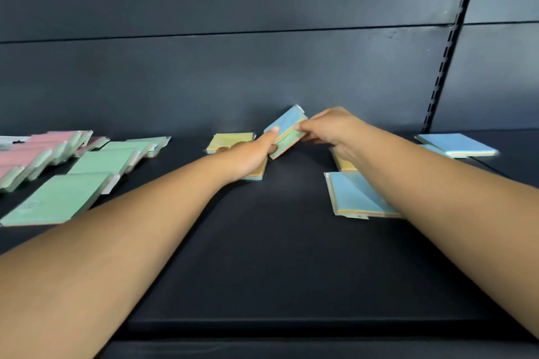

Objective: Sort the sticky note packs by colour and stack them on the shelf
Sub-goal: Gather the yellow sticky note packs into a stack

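Note:
A blue-topped sticky note pack [287, 128] is tilted in the air above the dark shelf [280, 256]. My left hand [253, 154] pinches its left edge and my right hand [329, 128] grips its right edge. Under my left hand lie yellow-topped packs [230, 141]. Below my right arm sit another yellow pack [344, 165] and a blue pack [353, 195]. Two blue packs [458, 144] are stacked at the far right. Green packs [99, 163] and pink packs [38, 148] lie in overlapping rows at the left.
The shelf's dark back panel [262, 73] rises right behind the packs. A slotted upright rail [446, 58] runs down the back at the right. The shelf's front edge [277, 326] lies near me.

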Tool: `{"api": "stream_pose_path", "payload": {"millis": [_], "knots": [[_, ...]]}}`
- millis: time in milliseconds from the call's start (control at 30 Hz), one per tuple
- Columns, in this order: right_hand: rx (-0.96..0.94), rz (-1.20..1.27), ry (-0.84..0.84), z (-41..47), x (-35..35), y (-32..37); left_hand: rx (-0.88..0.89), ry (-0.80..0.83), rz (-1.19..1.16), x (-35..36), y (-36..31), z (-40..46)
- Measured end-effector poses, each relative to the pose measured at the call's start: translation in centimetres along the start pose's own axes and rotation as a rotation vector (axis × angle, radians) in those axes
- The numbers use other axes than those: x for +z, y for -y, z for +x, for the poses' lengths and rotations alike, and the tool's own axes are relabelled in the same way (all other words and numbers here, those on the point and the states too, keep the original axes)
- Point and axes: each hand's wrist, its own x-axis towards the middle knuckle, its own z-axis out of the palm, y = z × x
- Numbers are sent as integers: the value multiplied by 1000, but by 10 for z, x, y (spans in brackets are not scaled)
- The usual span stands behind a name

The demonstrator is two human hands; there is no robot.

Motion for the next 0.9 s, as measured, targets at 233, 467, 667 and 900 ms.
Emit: {"api": "stream_pose_path", "payload": {"millis": [233, 467, 667, 900], "knots": [[178, 255, -9, -11, -19, 4, 121, -83, 286, 5, -16, -24], [205, 474, -87, -35, -77, -15, 313, -253, 557, -6, -20, -36], [137, 634, 42, -71, -73, -3, 458, -510, 682, -33, -14, -84], [108, 715, 207, -127, -13, 33, 516, -617, 700, -42, 70, -169]]}}
